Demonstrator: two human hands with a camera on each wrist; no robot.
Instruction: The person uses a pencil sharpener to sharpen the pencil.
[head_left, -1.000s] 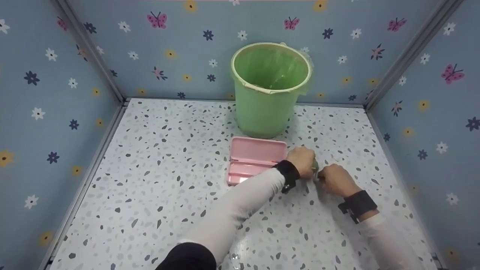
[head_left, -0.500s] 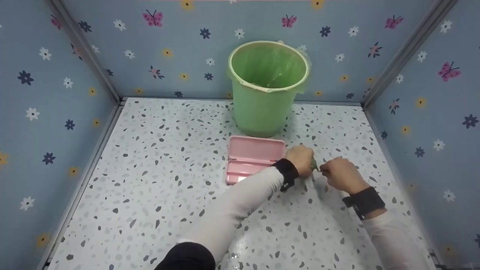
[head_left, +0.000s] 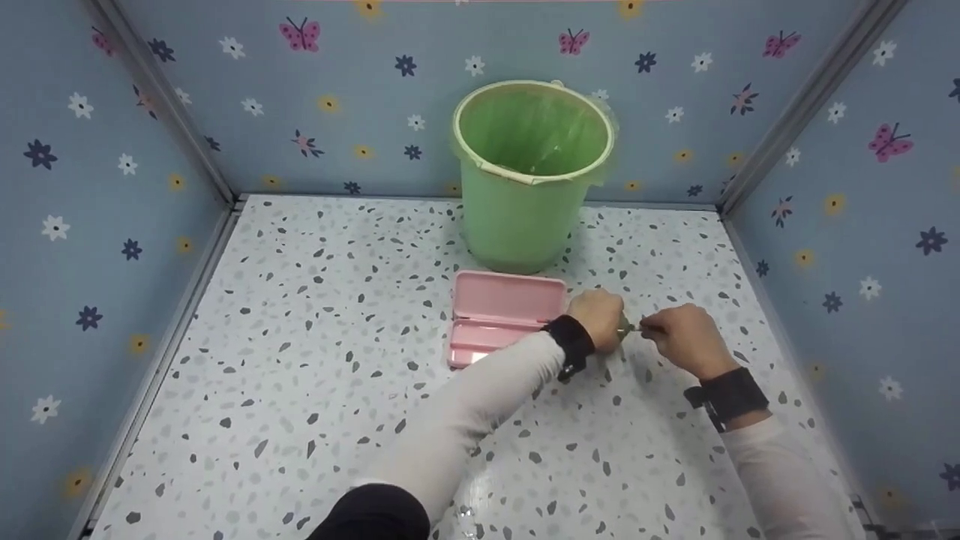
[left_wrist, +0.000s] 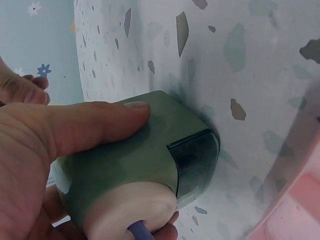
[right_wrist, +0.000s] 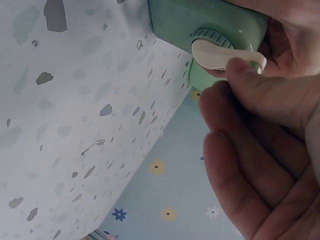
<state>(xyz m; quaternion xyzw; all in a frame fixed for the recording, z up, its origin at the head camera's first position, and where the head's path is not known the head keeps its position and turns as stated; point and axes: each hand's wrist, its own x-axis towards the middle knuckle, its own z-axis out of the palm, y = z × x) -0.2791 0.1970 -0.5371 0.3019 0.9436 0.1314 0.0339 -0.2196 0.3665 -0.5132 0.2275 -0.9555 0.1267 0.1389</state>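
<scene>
My left hand (head_left: 596,319) grips a green pencil sharpener (left_wrist: 117,162) to the right of the pink case. Its thumb lies along the top in the left wrist view, with other fingers curled beneath. A purple pencil (left_wrist: 140,231) sticks into the sharpener's cream round front, and a dark see-through window (left_wrist: 197,162) shows on one side. On the opposite face is a cream crank (right_wrist: 215,54). My right hand (head_left: 686,337) pinches the crank's outer end between thumb and forefinger, its other fingers curled; the fingers partly hide that end.
Left of the sharpener, a pink pencil case (head_left: 510,296) lies open, partly covered by my left forearm. Behind it stands a green bucket (head_left: 517,225) with a clear liner. Patterned walls (head_left: 300,97) enclose the speckled tabletop (head_left: 315,300). A thin curly wisp (right_wrist: 92,146) lies on the tabletop.
My right hand has risen and shifted slightly outward at the crank's end, from nearer the front to farther back. My left hand keeps its grip on the sharpener. The head view has shifted slightly.
</scene>
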